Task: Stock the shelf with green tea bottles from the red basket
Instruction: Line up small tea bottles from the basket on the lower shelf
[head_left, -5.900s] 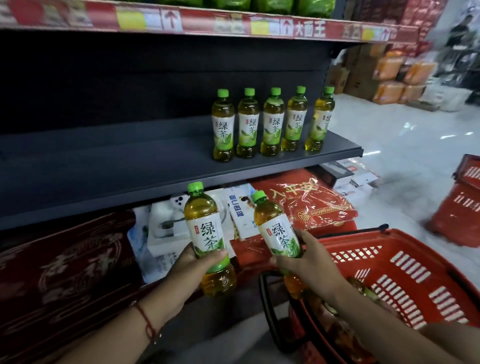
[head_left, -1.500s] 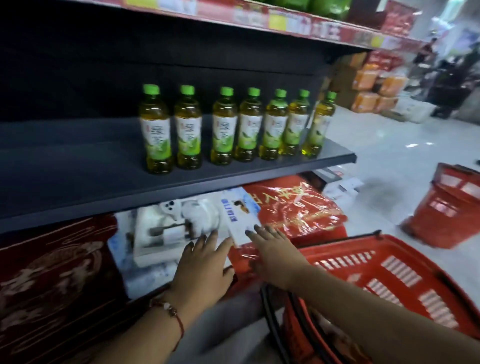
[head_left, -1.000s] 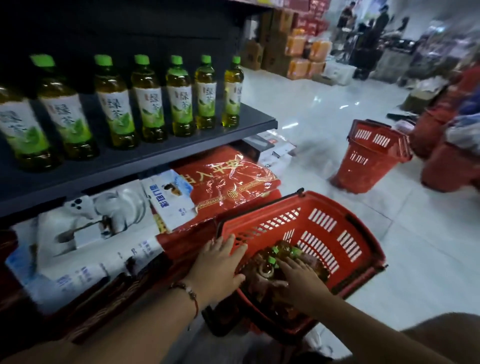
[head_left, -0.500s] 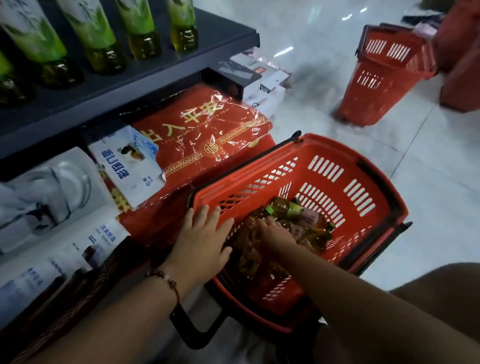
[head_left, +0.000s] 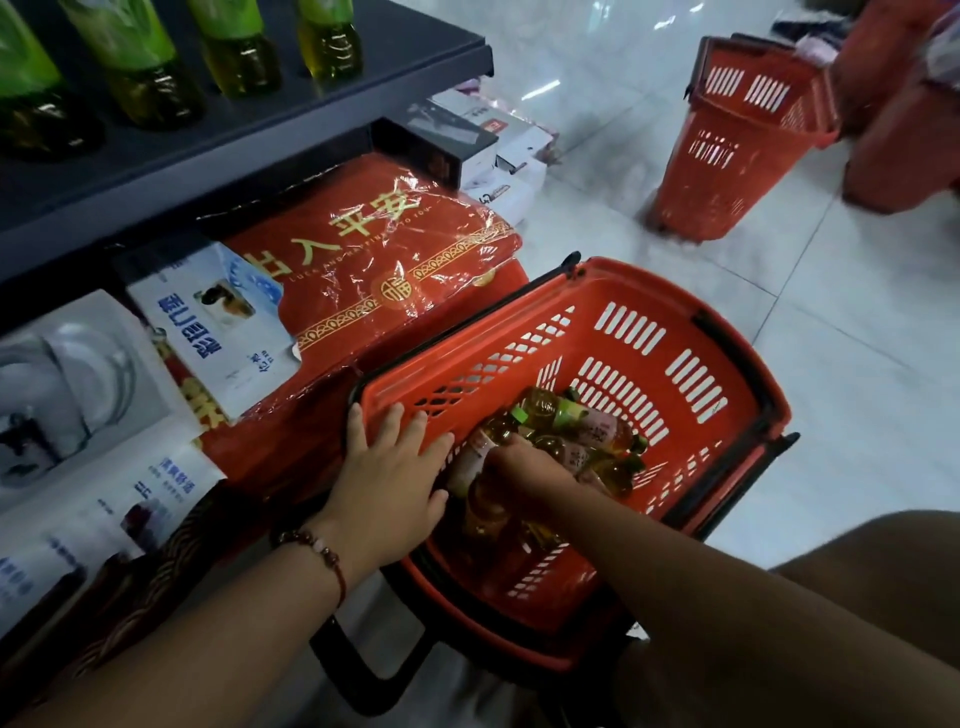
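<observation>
The red basket (head_left: 675, 364) stands on the floor before me, with several green tea bottles (head_left: 566, 421) lying in its bottom. My right hand (head_left: 524, 465) is down inside it, fingers curled round one lying bottle (head_left: 470, 462). My left hand (head_left: 387, 486) rests with straight fingers over the basket's near-left rim and holds nothing. On the dark shelf (head_left: 244, 124) at top left stand several green tea bottles (head_left: 239, 57); only their lower halves show.
Under the shelf lie a red wrapped package (head_left: 384, 249) and white and blue boxes (head_left: 218, 322). A second red basket (head_left: 737, 140) stands on the white tiled floor at the upper right, with more red shapes beyond it.
Both hands set their bottles on the shelf, then came down to the basket. Over the last second my right hand went deeper among the bottles and closed on one; the view tilted down.
</observation>
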